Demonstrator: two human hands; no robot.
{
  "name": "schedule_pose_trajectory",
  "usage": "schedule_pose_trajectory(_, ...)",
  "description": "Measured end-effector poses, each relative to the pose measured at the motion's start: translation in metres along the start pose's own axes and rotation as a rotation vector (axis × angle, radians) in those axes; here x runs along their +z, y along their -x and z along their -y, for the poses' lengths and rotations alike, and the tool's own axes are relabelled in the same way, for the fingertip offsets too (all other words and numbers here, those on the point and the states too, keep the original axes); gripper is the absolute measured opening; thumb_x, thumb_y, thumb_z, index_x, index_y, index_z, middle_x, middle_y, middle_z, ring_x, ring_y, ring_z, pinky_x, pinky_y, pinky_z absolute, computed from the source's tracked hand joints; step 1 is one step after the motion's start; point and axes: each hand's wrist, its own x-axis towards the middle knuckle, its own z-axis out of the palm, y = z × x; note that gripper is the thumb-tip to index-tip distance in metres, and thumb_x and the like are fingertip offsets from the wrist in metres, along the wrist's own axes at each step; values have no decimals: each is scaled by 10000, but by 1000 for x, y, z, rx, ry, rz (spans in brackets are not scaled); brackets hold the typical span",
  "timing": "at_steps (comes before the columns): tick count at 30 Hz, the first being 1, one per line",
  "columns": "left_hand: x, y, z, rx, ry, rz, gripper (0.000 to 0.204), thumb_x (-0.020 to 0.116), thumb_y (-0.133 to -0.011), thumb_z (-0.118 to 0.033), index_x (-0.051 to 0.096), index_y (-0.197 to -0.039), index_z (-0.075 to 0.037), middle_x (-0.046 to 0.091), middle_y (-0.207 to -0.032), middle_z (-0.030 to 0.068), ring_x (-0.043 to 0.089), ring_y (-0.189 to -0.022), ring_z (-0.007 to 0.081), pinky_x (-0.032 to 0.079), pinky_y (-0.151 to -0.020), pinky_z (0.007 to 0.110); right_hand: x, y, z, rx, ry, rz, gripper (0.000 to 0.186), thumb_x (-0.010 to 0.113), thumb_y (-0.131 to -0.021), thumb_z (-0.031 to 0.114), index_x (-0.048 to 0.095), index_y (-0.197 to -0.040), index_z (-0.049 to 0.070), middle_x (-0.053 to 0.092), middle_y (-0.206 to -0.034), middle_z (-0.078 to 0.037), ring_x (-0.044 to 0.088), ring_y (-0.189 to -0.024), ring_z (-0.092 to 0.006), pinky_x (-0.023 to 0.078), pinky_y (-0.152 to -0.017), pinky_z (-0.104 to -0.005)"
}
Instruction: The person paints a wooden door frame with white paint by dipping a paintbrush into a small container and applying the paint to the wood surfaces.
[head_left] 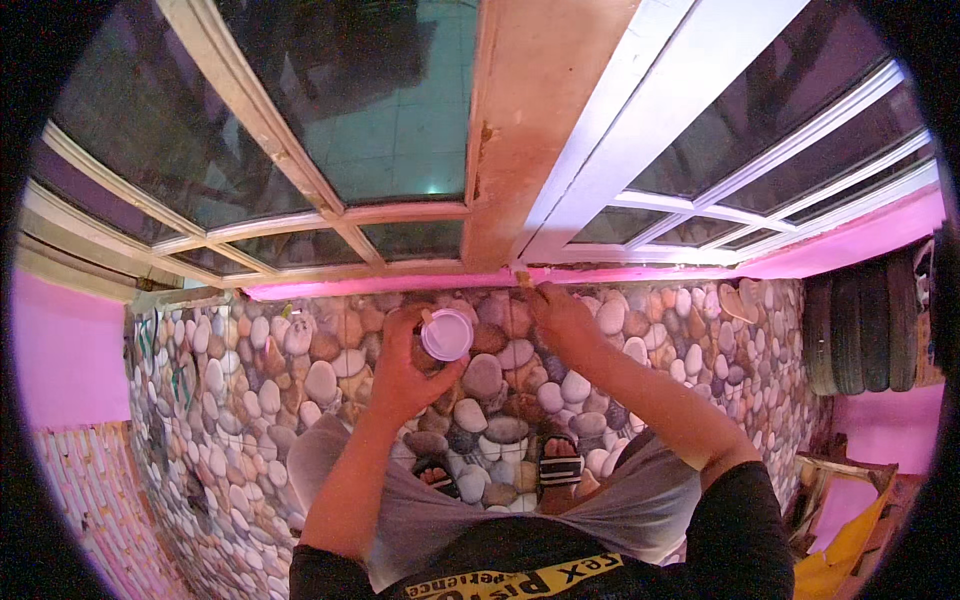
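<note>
My left hand (406, 372) is wrapped round a small round cup (447, 335) of white paint, its opening facing up. In my right hand (562, 322), the fingers grip a small paintbrush (524, 278). The bristle end is at the foot of the wooden window frame, where the white-painted post (610, 140) meets a tan, unpainted-looking post (525, 120). Whether the bristles touch the wood is too small to tell. My fingers partly hide the brush handle.
Glass panes (400, 110) fill the frames on both sides. Below runs a pink wall strip (380, 287). The floor (270, 400) has a pebble pattern. Several tyres (860, 325) stand at the right, above a wooden frame (845, 465) near a yellow thing. My sandalled feet (559, 465) are below my hands.
</note>
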Motion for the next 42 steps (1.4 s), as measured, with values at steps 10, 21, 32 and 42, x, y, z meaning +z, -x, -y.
schedule_pose_trajectory(10,8,-7,-1,-58,20,56,669,890,-716,-200,515,-1246,-40,559,-1168,177,558,-1114,367,455,-980,463,49,-17,-38,-92,49,-253,549,590,-912,73,505,-1455,70,610,-1002,-164,667,-836,-360,571,-662,-455)
schedule_pose_trajectory(21,13,-9,-1,-4,-49,41,675,884,-723,-179,507,-1264,-36,564,-1186,175,566,-1117,365,466,-976,450,48,-24,-37,-181,41,-273,462,596,-910,85,558,-1368,40,592,-1063,-186,665,-904,-378,585,-702,-457)
schedule_pose_trajectory(32,14,-8,5,1,-37,58,698,894,-712,-179,509,-1277,-39,572,-1229,176,566,-1162,360,466,-995,447,74,-21,-49,-38,-63,-202,339,581,-949,83,591,-1276,-1,607,-1028,-204,665,-911,-385,583,-732,-470)
schedule_pose_trajectory(42,17,-9,6,-10,-67,51,714,895,-713,-195,495,-1281,-29,556,-1221,187,569,-1145,374,467,-996,448,51,-17,-36,58,-149,-137,386,582,-963,98,572,-1340,17,620,-1119,-211,671,-921,-389,592,-741,-473)
